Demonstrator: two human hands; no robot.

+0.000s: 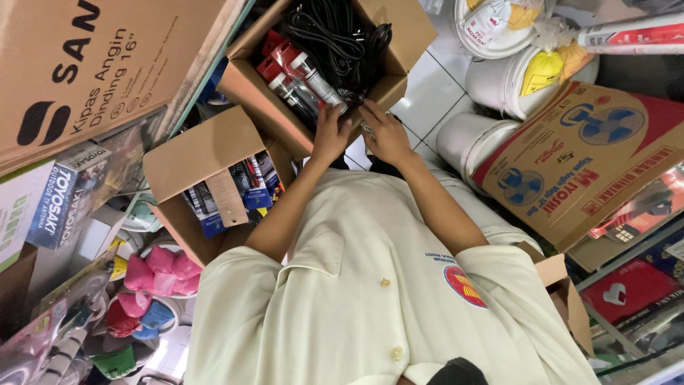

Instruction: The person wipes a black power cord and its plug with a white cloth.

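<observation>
An open corrugated cardboard box (324, 68) was noted, packed with glossy black coiled cables (338, 36) at its far side and red-carded blister packs (299, 75) lying in its nearer half; nothing was seen lifted out. At the box's near rim, the left hand (329, 134) was curled on a blister pack. The right hand (385, 132) was bent over something small; its grip could not be told.
</observation>
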